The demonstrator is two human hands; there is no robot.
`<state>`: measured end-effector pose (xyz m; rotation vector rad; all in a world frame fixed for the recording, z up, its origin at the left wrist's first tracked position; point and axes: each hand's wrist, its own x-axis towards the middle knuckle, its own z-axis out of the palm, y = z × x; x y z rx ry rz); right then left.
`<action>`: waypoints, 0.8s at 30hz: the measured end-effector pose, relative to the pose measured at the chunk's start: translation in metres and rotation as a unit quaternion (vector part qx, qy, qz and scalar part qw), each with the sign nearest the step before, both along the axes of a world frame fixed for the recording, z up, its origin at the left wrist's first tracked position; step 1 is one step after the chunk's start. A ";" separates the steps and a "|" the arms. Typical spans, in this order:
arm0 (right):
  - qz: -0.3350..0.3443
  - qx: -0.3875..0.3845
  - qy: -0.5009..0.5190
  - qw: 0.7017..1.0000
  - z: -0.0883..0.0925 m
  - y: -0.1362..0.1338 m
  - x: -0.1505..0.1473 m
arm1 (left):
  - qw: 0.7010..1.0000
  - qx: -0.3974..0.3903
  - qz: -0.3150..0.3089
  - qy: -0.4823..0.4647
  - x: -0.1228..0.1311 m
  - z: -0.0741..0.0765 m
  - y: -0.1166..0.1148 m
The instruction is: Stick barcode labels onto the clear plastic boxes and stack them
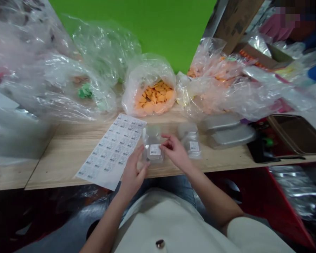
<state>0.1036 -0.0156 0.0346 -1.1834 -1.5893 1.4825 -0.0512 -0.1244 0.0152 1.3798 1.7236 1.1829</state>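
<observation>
A clear plastic clamshell pack (153,134) lies on the wooden table in front of me, with a white barcode label (155,150) on its near part. My right hand (176,151) is closed in a pinch at the label's right edge. At the pack's left side, my left hand (133,170) lies with thumb and fingers apart, touching its edge. To the left is a sheet of barcode labels (113,146), with a bare strip at its near right corner. A second clear pack (189,135), carrying a similar label, lies just right of my right hand.
An open plastic bag (150,70) of orange discs stands behind the packs. More crumpled bags (65,88) line the left and back, some with green pieces. Stacked clear packs (228,130) and a dark tray (300,133) are to the right. A red crate (281,207) stands below the table edge.
</observation>
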 end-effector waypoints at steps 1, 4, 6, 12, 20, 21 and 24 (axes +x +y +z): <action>0.016 0.001 -0.012 1.000 -0.002 0.001 -0.001 | 1.000 0.009 -0.018 -0.001 0.001 -0.005 0.003; 0.033 0.005 -0.032 0.999 -0.006 0.000 -0.005 | 0.999 0.011 -0.021 -0.046 0.003 -0.015 0.008; 0.032 0.010 -0.040 0.999 -0.007 -0.001 -0.006 | 0.998 0.001 -0.005 -0.070 0.004 -0.016 0.010; 0.045 0.023 -0.070 0.996 -0.009 0.000 -0.004 | 0.998 -0.019 0.034 -0.046 0.005 -0.010 0.015; 0.052 0.053 -0.086 0.994 -0.011 -0.001 -0.006 | 0.998 -0.004 0.065 0.022 0.012 -0.006 0.021; 0.055 0.061 -0.095 0.992 -0.011 -0.002 -0.007 | 0.997 -0.004 0.067 0.033 0.013 -0.005 0.021; 0.057 0.134 -0.148 0.978 -0.012 -0.006 -0.006 | 0.995 -0.001 0.074 0.061 0.014 -0.005 0.023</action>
